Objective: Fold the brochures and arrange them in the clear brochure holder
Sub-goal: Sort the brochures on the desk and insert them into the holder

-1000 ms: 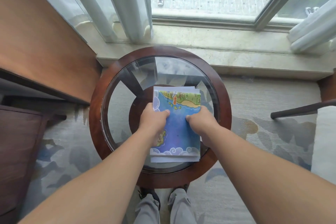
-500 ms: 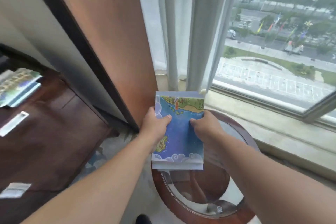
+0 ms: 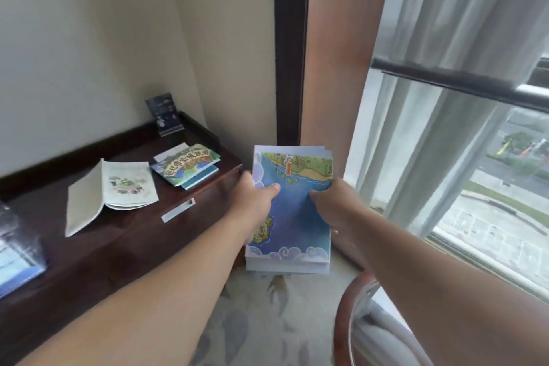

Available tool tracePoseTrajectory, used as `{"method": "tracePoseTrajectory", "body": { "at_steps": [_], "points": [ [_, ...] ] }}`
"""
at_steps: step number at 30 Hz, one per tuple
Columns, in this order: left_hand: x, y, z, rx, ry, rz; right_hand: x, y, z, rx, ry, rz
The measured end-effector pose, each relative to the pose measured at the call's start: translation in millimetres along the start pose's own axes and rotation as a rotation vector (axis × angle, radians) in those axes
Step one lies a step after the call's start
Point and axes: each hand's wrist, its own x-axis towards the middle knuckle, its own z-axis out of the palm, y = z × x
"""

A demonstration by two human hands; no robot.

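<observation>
I hold a stack of folded brochures [image 3: 292,217] with a blue sea-and-island map on top, in the air between the desk and the window. My left hand [image 3: 252,205] grips its left edge, thumb on top. My right hand [image 3: 332,205] grips its right edge the same way. On the dark wooden desk [image 3: 124,249] lie a folded colourful brochure pile [image 3: 187,168] and an open pale booklet [image 3: 113,190]. A small clear stand [image 3: 165,114] with a dark card stands at the desk's back by the wall.
A blue sheet in a clear cover [image 3: 17,258] lies at the desk's left edge. A white label strip [image 3: 178,211] lies near the desk's front. The round wood-rimmed glass table [image 3: 346,315] is at the lower right. A curtain [image 3: 439,98] and window are on the right.
The stack has been lifted off the round glass table and carried left toward the desk, still gripped by both hands. The view has swung left, bringing the desk into sight.
</observation>
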Motion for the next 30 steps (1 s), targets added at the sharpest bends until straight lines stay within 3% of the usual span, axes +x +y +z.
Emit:
{"method": "tracePoseTrajectory", "body": {
  "at_steps": [5,12,20,30],
  "points": [
    [14,0,-86,0.080,0.104,0.012,-12,-56,61,-0.015,-0.105,-0.067],
    [21,-18,-169,-0.019,0.277,-0.046,-11,-107,140,-0.071,-0.292,-0.217],
    [18,-36,-230,-0.057,0.535,-0.108,-7,-148,213,-0.106,-0.490,-0.403],
    [9,-68,-281,-0.056,0.734,-0.204,-17,-167,287,-0.199,-0.715,-0.439]
  ]
}}
